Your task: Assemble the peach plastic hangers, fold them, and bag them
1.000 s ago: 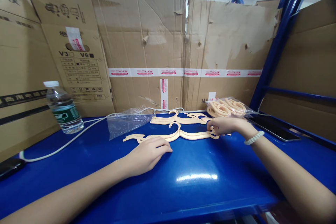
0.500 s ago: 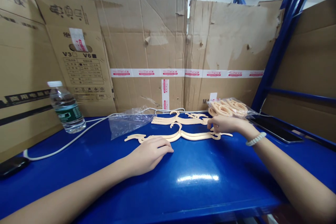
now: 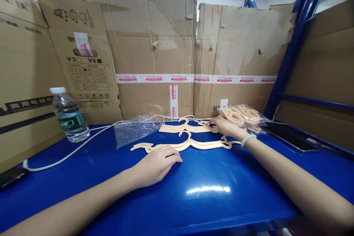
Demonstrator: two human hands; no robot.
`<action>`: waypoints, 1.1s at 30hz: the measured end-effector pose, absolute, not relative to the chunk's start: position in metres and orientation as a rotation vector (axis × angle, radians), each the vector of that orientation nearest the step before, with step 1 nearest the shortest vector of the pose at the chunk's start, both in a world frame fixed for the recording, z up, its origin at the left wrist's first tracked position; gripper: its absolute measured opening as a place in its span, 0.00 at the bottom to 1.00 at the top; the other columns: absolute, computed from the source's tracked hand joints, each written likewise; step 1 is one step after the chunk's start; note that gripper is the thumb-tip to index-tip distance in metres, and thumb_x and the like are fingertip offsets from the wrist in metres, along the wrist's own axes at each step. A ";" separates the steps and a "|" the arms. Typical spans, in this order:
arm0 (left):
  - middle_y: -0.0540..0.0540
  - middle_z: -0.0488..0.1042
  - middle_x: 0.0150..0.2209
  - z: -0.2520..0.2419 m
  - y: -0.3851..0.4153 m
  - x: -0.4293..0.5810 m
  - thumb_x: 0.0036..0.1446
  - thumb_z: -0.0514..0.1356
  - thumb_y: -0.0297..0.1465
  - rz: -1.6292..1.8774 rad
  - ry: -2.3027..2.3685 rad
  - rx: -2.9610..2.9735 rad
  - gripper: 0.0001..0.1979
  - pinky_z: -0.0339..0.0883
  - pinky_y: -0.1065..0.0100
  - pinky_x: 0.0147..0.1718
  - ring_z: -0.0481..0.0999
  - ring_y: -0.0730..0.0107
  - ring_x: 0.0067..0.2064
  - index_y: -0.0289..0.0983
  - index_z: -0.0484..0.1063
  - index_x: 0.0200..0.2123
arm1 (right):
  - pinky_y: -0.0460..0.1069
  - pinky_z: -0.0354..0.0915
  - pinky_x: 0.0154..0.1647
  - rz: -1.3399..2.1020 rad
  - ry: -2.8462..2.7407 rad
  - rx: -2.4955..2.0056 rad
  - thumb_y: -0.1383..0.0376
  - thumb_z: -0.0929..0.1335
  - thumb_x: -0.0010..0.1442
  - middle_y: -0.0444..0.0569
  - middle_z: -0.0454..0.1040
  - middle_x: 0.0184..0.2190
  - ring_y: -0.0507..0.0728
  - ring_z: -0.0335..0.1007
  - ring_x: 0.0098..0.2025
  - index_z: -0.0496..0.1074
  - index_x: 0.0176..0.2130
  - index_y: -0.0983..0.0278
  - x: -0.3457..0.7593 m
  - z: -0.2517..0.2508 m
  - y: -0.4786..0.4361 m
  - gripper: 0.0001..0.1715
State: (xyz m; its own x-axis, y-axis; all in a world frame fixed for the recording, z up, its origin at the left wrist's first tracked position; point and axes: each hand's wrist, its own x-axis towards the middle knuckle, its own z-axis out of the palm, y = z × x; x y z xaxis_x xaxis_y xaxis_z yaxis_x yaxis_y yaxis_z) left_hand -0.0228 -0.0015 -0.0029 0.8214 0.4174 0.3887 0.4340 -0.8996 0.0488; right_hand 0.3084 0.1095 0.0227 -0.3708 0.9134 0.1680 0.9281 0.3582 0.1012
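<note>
Two groups of cream plastic clothes hangers lie on the blue table (image 3: pixel 143 206): front hangers (image 3: pixel 204 144) and back hangers (image 3: pixel 173 128), their hooks pointing away from me. My left hand (image 3: pixel 157 166) rests palm down at the front hangers' left arm, fingers loosely extended and covering part of it. My right hand (image 3: pixel 227 127) reaches over the right end of the back hangers. Its fingers are drawn together at some small cream hanger pieces (image 3: pixel 203 122) behind them; whatever lies between the fingertips is hidden.
A clear bag of cream hanger parts (image 3: pixel 240 116) lies at the back right beside a dark phone (image 3: pixel 291 138). Crumpled clear plastic (image 3: pixel 135 131), a white cable (image 3: pixel 61 162), a water bottle (image 3: pixel 70 118) and a black device (image 3: pixel 12 177) are leftward. Cardboard boxes (image 3: pixel 152 51) stand behind.
My right hand has moved left and away from me, from the front hangers' right end to the small pieces behind the back hangers. My left hand stays in place.
</note>
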 end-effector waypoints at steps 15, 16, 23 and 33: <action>0.43 0.74 0.46 -0.002 -0.002 -0.022 0.64 0.48 0.22 -0.590 -0.696 -2.980 0.14 0.66 0.58 0.45 0.73 0.59 0.47 0.38 0.71 0.46 | 0.60 0.67 0.51 -0.279 -2.624 -1.715 0.63 0.67 0.66 0.54 0.70 0.52 0.60 0.70 0.50 0.69 0.52 0.66 0.313 0.010 0.125 0.16; 0.43 0.75 0.45 -0.002 -0.002 -0.022 0.64 0.48 0.22 -0.596 -0.696 -2.982 0.14 0.66 0.58 0.45 0.73 0.59 0.47 0.38 0.71 0.46 | 0.60 0.68 0.51 -0.291 -2.619 -1.709 0.63 0.67 0.66 0.54 0.70 0.51 0.60 0.70 0.50 0.69 0.51 0.67 0.313 0.009 0.125 0.16; 0.43 0.75 0.45 0.001 -0.005 -0.021 0.63 0.50 0.24 -0.667 -0.769 -3.053 0.14 0.63 0.57 0.49 0.73 0.58 0.49 0.39 0.72 0.46 | 0.59 0.64 0.57 -0.487 -2.531 -1.493 0.80 0.62 0.58 0.61 0.70 0.54 0.64 0.67 0.55 0.70 0.54 0.69 0.318 0.010 0.119 0.25; 0.34 0.77 0.45 0.013 -0.012 -0.006 0.69 0.44 0.39 -2.404 -2.190 -3.347 0.22 0.69 0.61 0.43 0.79 0.59 0.41 0.31 0.69 0.50 | 0.59 0.60 0.61 -0.637 -2.532 -0.753 0.78 0.56 0.64 0.59 0.54 0.66 0.61 0.51 0.66 0.53 0.65 0.70 0.247 0.025 0.047 0.32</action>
State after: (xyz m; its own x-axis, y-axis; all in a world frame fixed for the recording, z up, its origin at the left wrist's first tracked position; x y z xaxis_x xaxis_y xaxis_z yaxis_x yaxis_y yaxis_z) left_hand -0.0064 -0.0121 0.0135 0.4925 0.8664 -0.0826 -0.1629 0.1850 0.9692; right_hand 0.2468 0.0471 0.0247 -0.7644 0.3974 0.5077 0.5902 0.7482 0.3030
